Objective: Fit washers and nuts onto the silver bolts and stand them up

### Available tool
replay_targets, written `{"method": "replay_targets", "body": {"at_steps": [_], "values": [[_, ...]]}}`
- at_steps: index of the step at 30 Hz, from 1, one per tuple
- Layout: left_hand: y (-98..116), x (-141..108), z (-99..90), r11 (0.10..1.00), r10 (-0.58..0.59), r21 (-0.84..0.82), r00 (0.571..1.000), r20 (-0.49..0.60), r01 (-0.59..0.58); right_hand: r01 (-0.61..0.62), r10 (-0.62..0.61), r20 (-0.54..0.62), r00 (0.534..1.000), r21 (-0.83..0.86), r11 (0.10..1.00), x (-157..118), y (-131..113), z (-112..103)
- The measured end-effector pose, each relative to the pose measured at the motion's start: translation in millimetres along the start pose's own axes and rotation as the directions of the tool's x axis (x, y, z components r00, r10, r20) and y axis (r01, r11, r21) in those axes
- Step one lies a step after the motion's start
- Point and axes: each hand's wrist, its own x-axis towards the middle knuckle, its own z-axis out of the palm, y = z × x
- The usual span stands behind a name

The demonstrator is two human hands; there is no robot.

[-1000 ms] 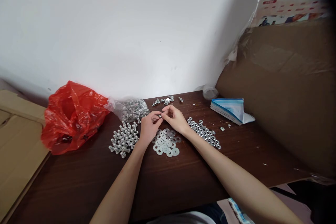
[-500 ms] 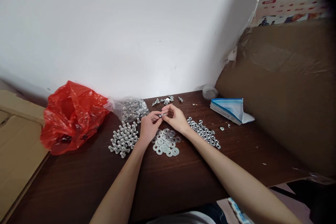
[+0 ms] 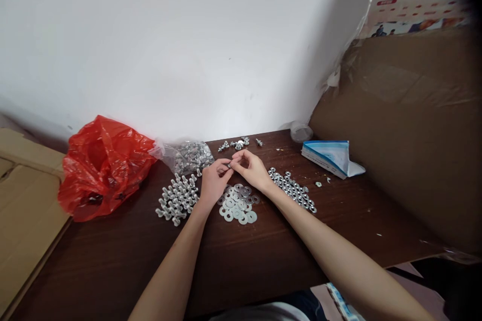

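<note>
My left hand and my right hand meet fingertip to fingertip above the dark table. Between them is a small metal piece, mostly covered by the fingers; it looks like a bolt with something on it. Flat washers lie in a pile just below the hands. Left of my left hand stand many bolts in a cluster. Nuts are spread to the right, beside my right forearm. Behind the hands lie several bolts with parts fitted on them.
A red plastic bag and a clear bag of metal parts sit at the left. At the right are a round clear container, a blue and white packet and a large cardboard box. A white wall rises behind.
The fingers of my right hand have closed in a little over the small metal piece, so less of it shows. Everything else stays where it was.
</note>
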Motion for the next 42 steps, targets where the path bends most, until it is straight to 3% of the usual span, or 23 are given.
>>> {"method": "replay_targets", "body": {"at_steps": [6,12,17,21,27,33,42], "values": [[1.6,-0.7,-0.6,1.000,0.009,-0.011,1.000,0.008,-0.009,0.061,-0.062,0.028,0.998,0.029,0.998,0.1,1.4,0.2],[2.4,-0.6,-0.8,1.000,-0.002,-0.016,1.000,-0.002,0.002,0.011,-0.011,0.018,1.000,-0.012,1.000,-1.3,-2.4,0.3],[2.8,-0.8,-0.7,1.000,0.001,-0.027,1.000,0.000,-0.001,0.079,-0.079,0.051,0.996,0.001,0.997,-2.7,-7.2,0.7],[3.6,-1.1,-0.5,1.000,-0.011,-0.017,1.000,-0.005,0.011,0.028,-0.027,0.014,1.000,-0.037,0.999,-2.1,-4.1,1.0],[4.0,-1.1,0.2,1.000,-0.002,-0.029,1.000,-0.023,0.001,0.020,-0.026,0.050,0.998,0.119,0.993,0.3,0.3,1.7],[7.3,-1.5,-1.1,1.000,0.011,0.009,1.000,-0.020,-0.010,-0.005,0.004,0.015,1.000,0.037,0.999,-1.0,0.1,2.1],[8.1,-1.5,-0.5,1.000,0.010,-0.010,1.000,-0.015,-0.010,-0.008,0.007,0.016,1.000,0.067,0.998,0.4,3.0,2.1]]}}
